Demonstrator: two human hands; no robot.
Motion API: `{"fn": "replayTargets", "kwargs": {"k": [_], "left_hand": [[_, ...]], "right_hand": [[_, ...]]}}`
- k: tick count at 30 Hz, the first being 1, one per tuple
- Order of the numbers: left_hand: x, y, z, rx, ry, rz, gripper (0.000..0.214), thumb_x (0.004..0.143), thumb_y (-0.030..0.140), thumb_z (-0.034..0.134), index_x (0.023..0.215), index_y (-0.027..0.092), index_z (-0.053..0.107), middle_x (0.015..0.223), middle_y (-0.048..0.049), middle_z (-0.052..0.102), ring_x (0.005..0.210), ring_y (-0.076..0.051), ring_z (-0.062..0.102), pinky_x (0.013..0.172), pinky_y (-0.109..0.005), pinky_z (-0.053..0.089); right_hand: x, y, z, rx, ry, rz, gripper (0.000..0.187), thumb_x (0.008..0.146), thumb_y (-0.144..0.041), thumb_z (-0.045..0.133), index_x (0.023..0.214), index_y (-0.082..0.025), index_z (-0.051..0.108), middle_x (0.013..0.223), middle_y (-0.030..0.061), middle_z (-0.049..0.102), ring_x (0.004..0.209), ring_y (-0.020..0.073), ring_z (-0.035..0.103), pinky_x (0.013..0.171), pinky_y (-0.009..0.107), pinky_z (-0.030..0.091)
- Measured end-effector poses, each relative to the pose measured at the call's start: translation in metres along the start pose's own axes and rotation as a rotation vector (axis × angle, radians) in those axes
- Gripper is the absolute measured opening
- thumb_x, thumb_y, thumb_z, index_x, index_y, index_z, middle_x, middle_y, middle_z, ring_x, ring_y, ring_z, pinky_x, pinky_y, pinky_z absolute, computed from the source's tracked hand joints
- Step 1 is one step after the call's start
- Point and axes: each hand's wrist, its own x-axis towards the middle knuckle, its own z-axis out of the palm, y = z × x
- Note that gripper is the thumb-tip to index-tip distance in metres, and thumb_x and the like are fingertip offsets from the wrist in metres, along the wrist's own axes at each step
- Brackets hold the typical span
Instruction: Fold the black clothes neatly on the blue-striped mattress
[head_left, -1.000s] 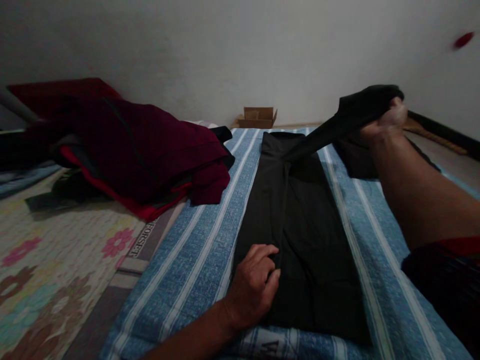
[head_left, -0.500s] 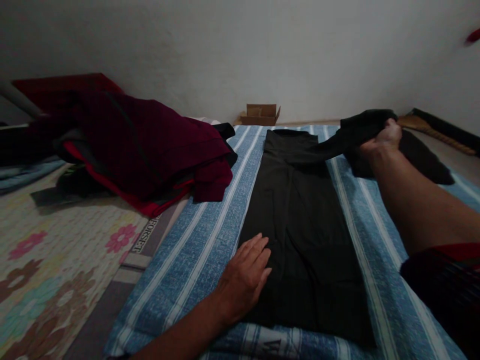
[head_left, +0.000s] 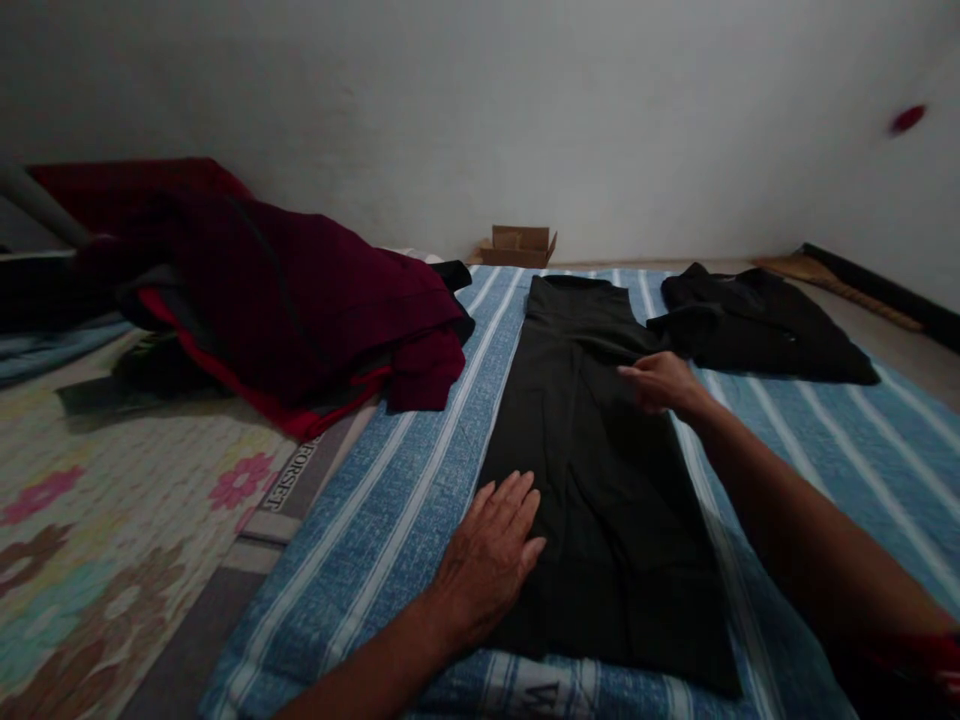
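Observation:
A dark high-necked top (head_left: 555, 420) lies lengthwise in a long narrow shape on a blue striped sheet (head_left: 420, 480), its collar end pointing at the wall. My left hand (head_left: 495, 550) rests flat on its left edge, fingers stretched out. Over the upper right edge of the top, my right hand (head_left: 660, 383) is closed in a pinch at the sleeve. The dark cloth blends together there, so the exact grip is hard to see. Faint creases run down the middle of the top.
A folded black garment (head_left: 780, 330) lies at the far right. On the left, a maroon garment (head_left: 330, 300) is heaped over red and dark clothes beside a floral quilt (head_left: 150, 520). A small cardboard box (head_left: 525, 248) sits by the wall (head_left: 480, 120).
My right hand has come left and nearer from the far right, bringing the stretched-out sleeve in towards the top. The folded black garment is now less covered. My left hand stays put.

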Motion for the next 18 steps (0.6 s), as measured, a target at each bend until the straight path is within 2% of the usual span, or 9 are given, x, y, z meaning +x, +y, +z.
{"fn": "replayTargets", "kwargs": {"k": [3, 6, 12, 18], "left_hand": [[0.001, 0.001, -0.001, -0.008, -0.003, -0.018, 0.042, 0.086, 0.021, 0.049, 0.126, 0.010, 0.046, 0.138, -0.0139, 0.043, 0.130, -0.026, 0.036, 0.103, -0.046, 0.037], [0.001, 0.002, -0.001, -0.018, -0.001, -0.031, 0.041, 0.086, 0.022, 0.049, 0.126, 0.011, 0.047, 0.138, -0.0133, 0.044, 0.130, -0.025, 0.035, 0.103, -0.046, 0.036], [0.002, 0.002, -0.002, -0.032, 0.022, -0.039, 0.038, 0.088, 0.023, 0.046, 0.124, 0.011, 0.048, 0.138, -0.0144, 0.043, 0.130, -0.025, 0.035, 0.103, -0.045, 0.036], [0.002, 0.003, -0.006, -0.028, -0.013, -0.032, 0.042, 0.087, 0.024, 0.048, 0.127, 0.010, 0.045, 0.140, -0.0149, 0.040, 0.132, -0.026, 0.032, 0.104, -0.046, 0.035]], "right_hand": [[-0.013, -0.023, 0.031, 0.079, -0.255, -0.030, 0.039, 0.082, -0.046, 0.056, 0.061, -0.013, 0.061, 0.048, 0.0058, 0.061, 0.036, 0.0120, 0.053, 0.037, 0.019, 0.035], [-0.014, -0.040, 0.050, 0.129, -0.348, -0.025, 0.039, 0.082, -0.038, 0.057, 0.052, -0.013, 0.055, 0.040, 0.0046, 0.056, 0.029, 0.0103, 0.046, 0.031, 0.019, 0.030], [-0.014, -0.053, 0.061, 0.198, -0.296, -0.010, 0.020, 0.077, -0.016, 0.057, 0.057, -0.013, 0.055, 0.039, 0.0006, 0.055, 0.028, 0.0071, 0.043, 0.031, 0.016, 0.029], [-0.013, -0.060, 0.054, 0.199, -0.128, -0.092, 0.011, 0.074, -0.015, 0.052, 0.067, -0.012, 0.061, 0.051, 0.0020, 0.062, 0.035, 0.0071, 0.050, 0.037, 0.015, 0.033]]}}
